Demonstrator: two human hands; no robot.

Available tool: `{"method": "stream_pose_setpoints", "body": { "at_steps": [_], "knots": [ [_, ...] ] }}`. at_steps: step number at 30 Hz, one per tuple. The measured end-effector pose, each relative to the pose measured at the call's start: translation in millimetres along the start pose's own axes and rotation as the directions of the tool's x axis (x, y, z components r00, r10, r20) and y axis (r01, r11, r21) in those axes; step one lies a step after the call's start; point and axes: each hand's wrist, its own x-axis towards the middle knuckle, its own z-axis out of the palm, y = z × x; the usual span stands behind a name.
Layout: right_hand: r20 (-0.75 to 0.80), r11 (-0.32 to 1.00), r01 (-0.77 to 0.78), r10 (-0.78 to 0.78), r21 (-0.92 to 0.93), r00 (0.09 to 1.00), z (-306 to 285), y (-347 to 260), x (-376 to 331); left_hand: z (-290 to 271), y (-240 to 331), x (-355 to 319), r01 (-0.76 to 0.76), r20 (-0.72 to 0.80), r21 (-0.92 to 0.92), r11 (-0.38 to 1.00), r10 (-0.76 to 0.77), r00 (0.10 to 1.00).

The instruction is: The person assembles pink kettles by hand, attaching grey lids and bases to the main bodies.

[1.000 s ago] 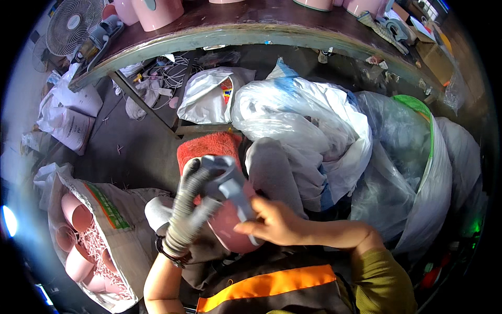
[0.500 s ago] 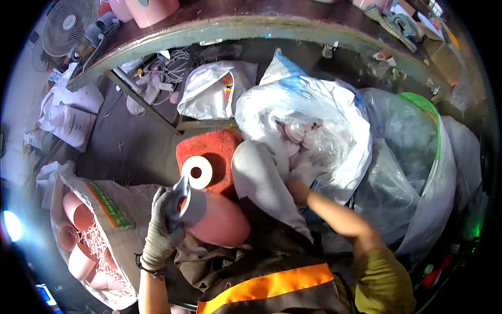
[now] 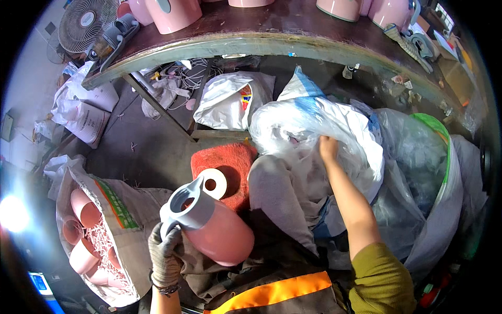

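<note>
My left hand, in a striped knit glove, is closed round the grey handle of a pink thermos jug. The jug leans over my lap, its grey collar and open mouth tilted up to the left. My bare right hand is at a white sack ahead of me, its fingers curled on the clear plastic liner. The liner hides most of the sack's contents. Beside the jug's spout, a roll of tape lies on a red cloth pad.
At left stands an open sack of pink cups and shredded filler. To the right is a green-rimmed bag of clear plastic. Pink jugs stand on the workbench ahead. A white bag sits under it.
My right hand has moved forward over the sack, and plastic covers the pink-and-white pieces that showed there. The jug has come slightly right and lower, its mouth turned more toward view.
</note>
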Motion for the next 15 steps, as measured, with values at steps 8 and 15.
{"method": "stream_pose_setpoints", "body": {
  "at_steps": [8,15],
  "knots": [
    [0.808,0.780,0.622,-0.410,0.069,0.423,-34,68,-220,19,32,4,0.096,0.210,0.182,0.979,-0.133,0.969],
    [0.346,0.948,0.304,-0.254,-0.096,0.903,-67,-44,-75,26,8,-2,0.161,0.279,0.126,0.979,-0.190,0.941]
  ]
}}
